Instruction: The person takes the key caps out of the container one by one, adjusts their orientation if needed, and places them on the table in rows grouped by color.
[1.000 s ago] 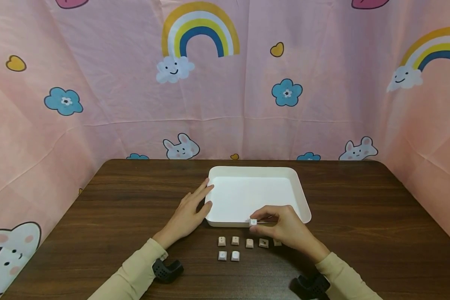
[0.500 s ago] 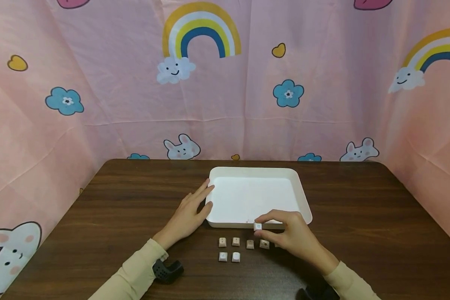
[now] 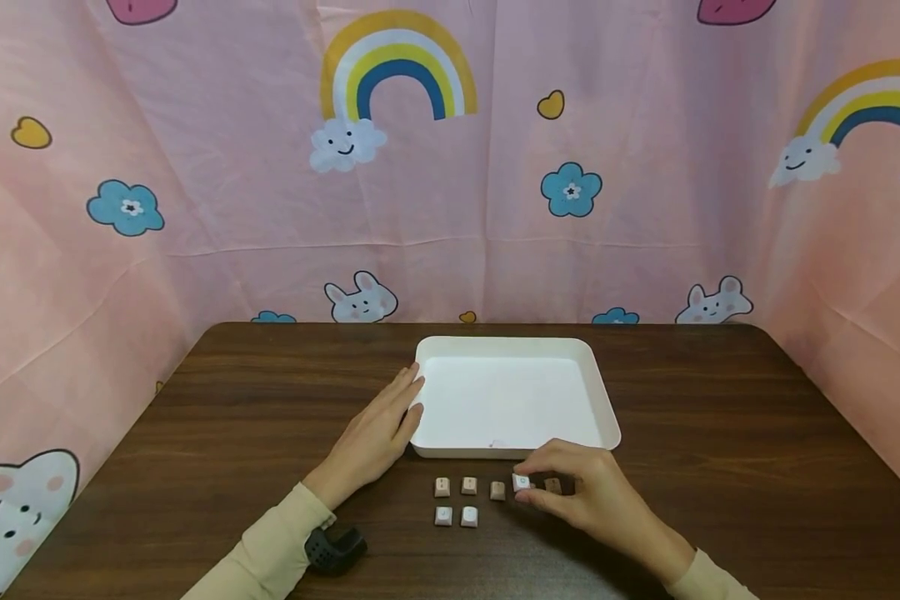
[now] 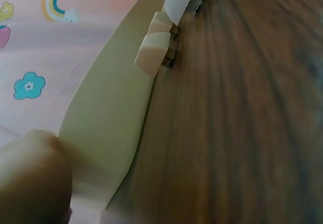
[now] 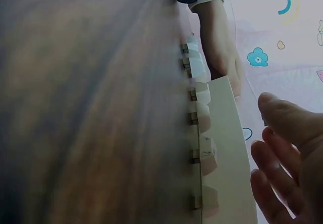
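Observation:
In the head view my right hand (image 3: 592, 492) pinches a white keycap (image 3: 521, 482) between thumb and fingertips, close over the row of keycaps. That row lies in front of the white tray (image 3: 516, 453): beige keycaps (image 3: 469, 485) at left, a browner one (image 3: 498, 491), and another (image 3: 552, 485) partly behind my fingers. Nearer me lie two white keycaps (image 3: 443, 516). Small dark bases show under the keycaps (image 5: 203, 156) in the right wrist view. My left hand (image 3: 371, 433), fingers extended, rests along the tray's left side.
The dark wooden table (image 3: 285, 400) stands against a pink patterned curtain (image 3: 450, 192). A black wrist device (image 3: 335, 550) sits on the left sleeve, low over the table.
My right hand, still pinching the white keycap, has moved right and toward me, from the tray's front edge to over the row. My left hand keeps its place at the tray.

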Demonstrator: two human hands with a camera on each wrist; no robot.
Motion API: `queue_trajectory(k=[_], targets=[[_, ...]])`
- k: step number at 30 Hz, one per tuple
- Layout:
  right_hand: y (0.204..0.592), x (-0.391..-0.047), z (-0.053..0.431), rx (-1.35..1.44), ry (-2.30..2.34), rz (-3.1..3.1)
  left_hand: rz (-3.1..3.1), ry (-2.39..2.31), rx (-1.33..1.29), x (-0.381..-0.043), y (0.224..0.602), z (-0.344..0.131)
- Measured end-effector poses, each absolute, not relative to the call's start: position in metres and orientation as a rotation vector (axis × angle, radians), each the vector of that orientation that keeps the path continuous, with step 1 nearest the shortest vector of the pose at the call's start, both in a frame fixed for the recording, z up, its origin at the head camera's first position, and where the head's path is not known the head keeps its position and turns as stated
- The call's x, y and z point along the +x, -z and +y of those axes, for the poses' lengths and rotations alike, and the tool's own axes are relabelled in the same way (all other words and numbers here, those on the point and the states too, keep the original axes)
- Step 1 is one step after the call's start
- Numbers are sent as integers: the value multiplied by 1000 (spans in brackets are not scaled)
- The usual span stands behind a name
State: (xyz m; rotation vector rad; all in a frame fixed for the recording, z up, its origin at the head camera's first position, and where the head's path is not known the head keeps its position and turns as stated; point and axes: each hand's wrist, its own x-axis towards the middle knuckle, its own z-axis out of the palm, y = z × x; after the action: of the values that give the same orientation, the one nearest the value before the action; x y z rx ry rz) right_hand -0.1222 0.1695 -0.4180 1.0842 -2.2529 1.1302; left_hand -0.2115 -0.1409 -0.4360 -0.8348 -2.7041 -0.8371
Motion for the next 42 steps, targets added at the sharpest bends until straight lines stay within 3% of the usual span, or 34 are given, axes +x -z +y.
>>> queue_trajectory(k=[19, 42], targets=[[432, -117, 166, 1095, -1037, -2294, -2807, 644, -867, -204, 434, -141], [435, -112, 151, 1193, -975, -2400, -2774, 857, -832, -207, 442, -140]])
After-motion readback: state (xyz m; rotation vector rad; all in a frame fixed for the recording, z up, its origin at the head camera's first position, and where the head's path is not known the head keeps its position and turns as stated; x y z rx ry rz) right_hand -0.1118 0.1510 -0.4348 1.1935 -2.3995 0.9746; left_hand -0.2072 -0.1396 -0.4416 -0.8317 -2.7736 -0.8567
